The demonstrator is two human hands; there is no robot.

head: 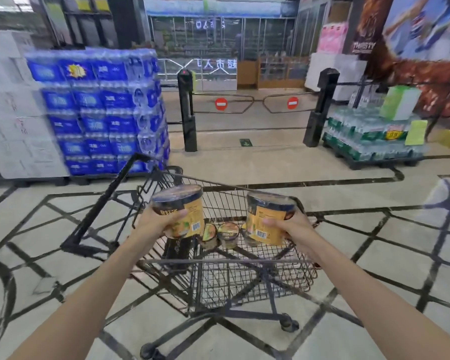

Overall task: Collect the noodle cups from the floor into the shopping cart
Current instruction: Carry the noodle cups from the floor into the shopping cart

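Observation:
A black wire shopping cart point(244, 279) stands in front of me on the patterned floor. My left hand point(156, 223) grips a yellow and black noodle cup point(186, 211) above the cart's left side. My right hand point(292, 228) grips a second yellow noodle cup point(266, 219) above the cart's right side. Both cups are tilted, with their barcodes facing me. Several smaller noodle cups point(227, 233) lie inside the cart basket below my hands.
A tall stack of blue bottled-water packs point(102, 110) stands to the left behind the cart. A pallet of green-labelled water point(369, 136) sits at the right. A swing gate with red no-entry signs point(221, 103) between black posts crosses the far floor.

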